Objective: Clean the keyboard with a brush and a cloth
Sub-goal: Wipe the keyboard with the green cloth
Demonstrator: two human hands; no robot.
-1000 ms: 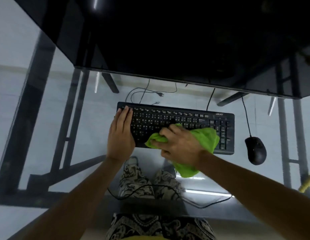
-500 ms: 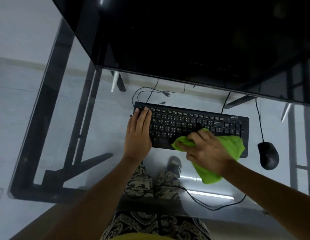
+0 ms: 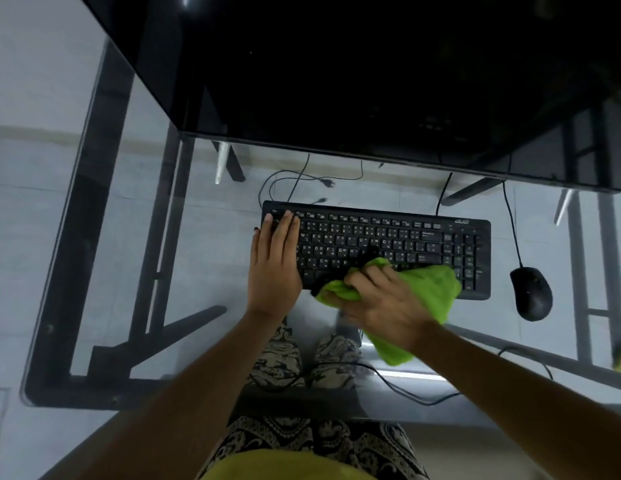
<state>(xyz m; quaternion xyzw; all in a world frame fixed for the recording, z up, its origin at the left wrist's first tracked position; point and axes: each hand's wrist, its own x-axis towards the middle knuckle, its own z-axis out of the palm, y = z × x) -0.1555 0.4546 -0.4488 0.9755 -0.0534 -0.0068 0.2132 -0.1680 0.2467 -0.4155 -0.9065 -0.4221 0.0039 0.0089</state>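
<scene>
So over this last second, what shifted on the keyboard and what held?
The right hand slid the bunched green cloth slightly leftward along the keyboard's front rows, its grip unchanged. The left hand stayed flat on the keyboard's left end, and the mouse kept its place; the camera shifted.

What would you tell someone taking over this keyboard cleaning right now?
Left hand: flat on the left end of the keyboard, steadying it; holds nothing.
Right hand: fingers closed around the bunched green cloth, pressed on the keyboard's front edge near the middle.
The keyboard lies on the glass desk, with the mouse to its right. No brush is in view.
Done: cloth wiping is under way; how much is covered cannot be told.
Left: wipe the remaining keys and the number pad, and brush if that has not been done.
</scene>
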